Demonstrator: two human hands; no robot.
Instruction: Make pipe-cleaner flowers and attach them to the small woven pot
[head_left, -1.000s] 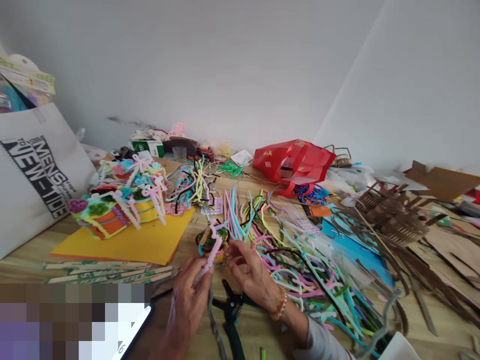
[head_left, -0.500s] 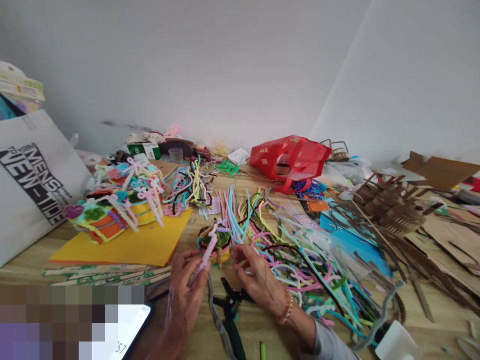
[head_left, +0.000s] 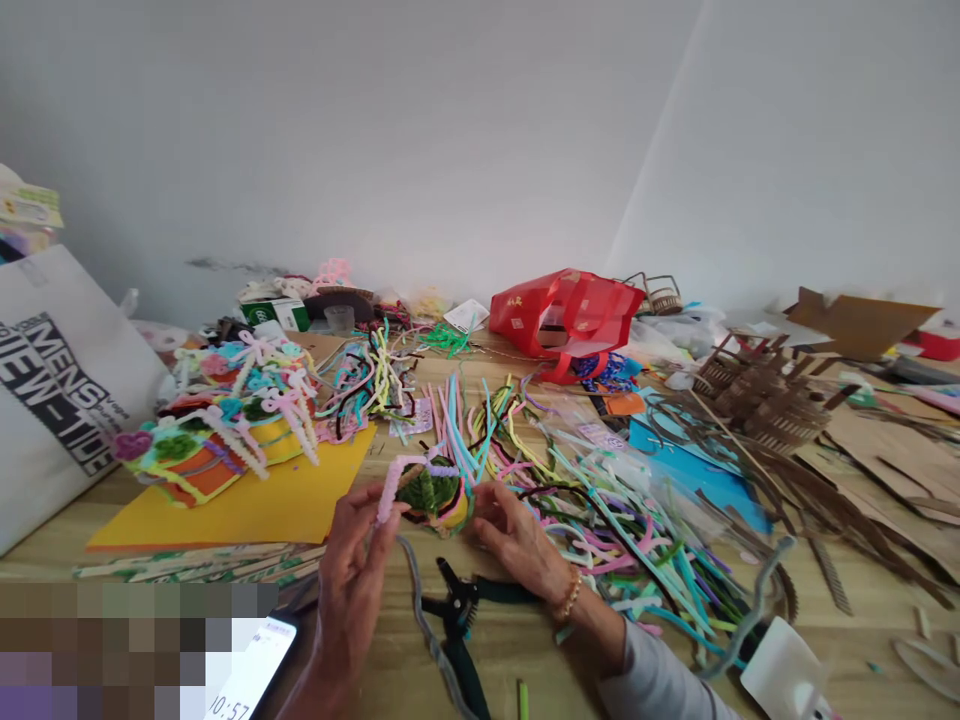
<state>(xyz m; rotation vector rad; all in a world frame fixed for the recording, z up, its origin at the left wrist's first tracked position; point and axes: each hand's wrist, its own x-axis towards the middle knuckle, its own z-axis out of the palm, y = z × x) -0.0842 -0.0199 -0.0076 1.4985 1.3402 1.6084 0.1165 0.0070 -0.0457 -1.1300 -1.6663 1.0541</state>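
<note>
The fuzzy lilac stem [head_left: 389,488] runs steeply upward, then bends right.

Two hands [head_left: 350,552], one craft piece [head_left: 427,490] between them, one cutting tool [head_left: 459,605], one red bag [head_left: 517,322], one lettered white bag [head_left: 34,345], one phone [head_left: 259,660], fuzzy stems [head_left: 450,405] beyond counting

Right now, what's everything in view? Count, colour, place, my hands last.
Craft piece: one, green, yellow and lilac, front centre
Fuzzy stems: many, multicoloured, centre to right
Hand tool: one, black and dark green, front centre
Decorated pieces: several, multicoloured, left, on and behind yellow sheet
Phone: one, white screen, lower left
Tote bag: one, red, back centre
Printed bag: one, white, far left
Blue sheet: one, blue, right
Baskets: several, brown, right
Clutter: uncounted, mixed, back
Left hand: one, holding lilac stem
Right hand: one, grey sleeve, beside craft piece
</note>
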